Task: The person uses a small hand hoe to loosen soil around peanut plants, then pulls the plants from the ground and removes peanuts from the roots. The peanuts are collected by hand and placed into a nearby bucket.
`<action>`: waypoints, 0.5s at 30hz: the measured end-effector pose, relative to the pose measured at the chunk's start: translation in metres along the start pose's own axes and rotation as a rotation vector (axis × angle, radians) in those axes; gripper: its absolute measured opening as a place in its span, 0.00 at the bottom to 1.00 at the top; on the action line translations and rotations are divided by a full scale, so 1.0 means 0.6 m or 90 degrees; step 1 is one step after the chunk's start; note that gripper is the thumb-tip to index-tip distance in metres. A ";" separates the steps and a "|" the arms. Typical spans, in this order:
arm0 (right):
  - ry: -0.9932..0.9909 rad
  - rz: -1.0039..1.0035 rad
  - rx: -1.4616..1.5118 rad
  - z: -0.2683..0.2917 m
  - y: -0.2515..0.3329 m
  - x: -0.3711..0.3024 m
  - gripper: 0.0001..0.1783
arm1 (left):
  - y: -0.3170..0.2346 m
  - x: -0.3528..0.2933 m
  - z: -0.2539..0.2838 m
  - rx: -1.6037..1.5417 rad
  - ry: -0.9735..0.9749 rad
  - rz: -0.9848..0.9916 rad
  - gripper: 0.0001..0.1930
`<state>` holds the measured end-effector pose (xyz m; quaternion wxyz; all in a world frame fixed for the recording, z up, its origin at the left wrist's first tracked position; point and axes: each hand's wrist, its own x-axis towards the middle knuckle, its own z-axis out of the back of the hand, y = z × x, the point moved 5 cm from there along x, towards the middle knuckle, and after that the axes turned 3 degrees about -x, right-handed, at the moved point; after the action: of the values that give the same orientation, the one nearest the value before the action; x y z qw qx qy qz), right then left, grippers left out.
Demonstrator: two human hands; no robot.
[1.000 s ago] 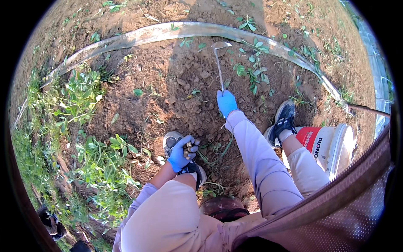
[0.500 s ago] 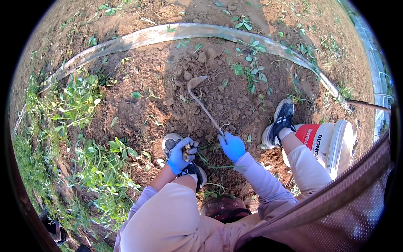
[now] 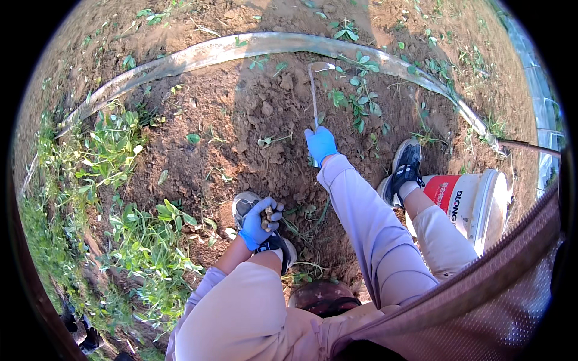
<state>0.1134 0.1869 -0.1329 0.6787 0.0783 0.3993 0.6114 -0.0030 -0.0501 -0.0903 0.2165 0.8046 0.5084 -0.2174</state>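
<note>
My right hand (image 3: 321, 144), in a blue glove, is wrapped round the handle of a hand hoe (image 3: 313, 99). The arm reaches forward over the loose brown soil. At the far end the hoe's curved blade lies just short of the long pale strip, pointing right. My left hand (image 3: 256, 227), also gloved in blue with soiled fingers, stays low beside my left shoe (image 3: 244, 206). Its fingers are curled round a few small tan peanuts (image 3: 268, 219), partly hidden by the glove.
A pale flat strip (image 3: 271, 43) arches across the ground ahead. Uprooted green plants (image 3: 147, 259) lie on the left. A white bucket with a red label (image 3: 472, 201) stands beyond my right shoe (image 3: 406, 171). A dark red round object (image 3: 322, 298) sits between my legs.
My right hand has moved forward with the hoe, whose blade has swung away and to the right. My left hand has kept its place with the peanuts.
</note>
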 end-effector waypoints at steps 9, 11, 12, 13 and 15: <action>0.096 0.096 -0.078 -0.020 -0.002 -0.164 0.18 | -0.004 0.009 -0.004 0.016 0.003 -0.006 0.09; 0.128 0.065 -0.078 -0.012 -0.002 -0.164 0.18 | 0.000 0.007 -0.003 -0.003 0.006 0.004 0.10; 0.145 0.049 -0.078 -0.005 -0.006 -0.163 0.18 | 0.000 0.004 -0.002 0.000 0.007 0.003 0.10; 0.124 0.089 -0.104 0.006 -0.010 -0.168 0.17 | 0.002 0.004 -0.004 0.003 0.012 0.004 0.10; 0.200 0.130 -0.139 0.016 -0.004 -0.220 0.17 | -0.001 0.002 0.000 -0.015 0.029 0.007 0.10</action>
<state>0.1303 0.0723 -0.0690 0.5472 -0.0516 0.4217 0.7212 -0.0030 -0.0493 -0.0910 0.2156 0.8096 0.5111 -0.1919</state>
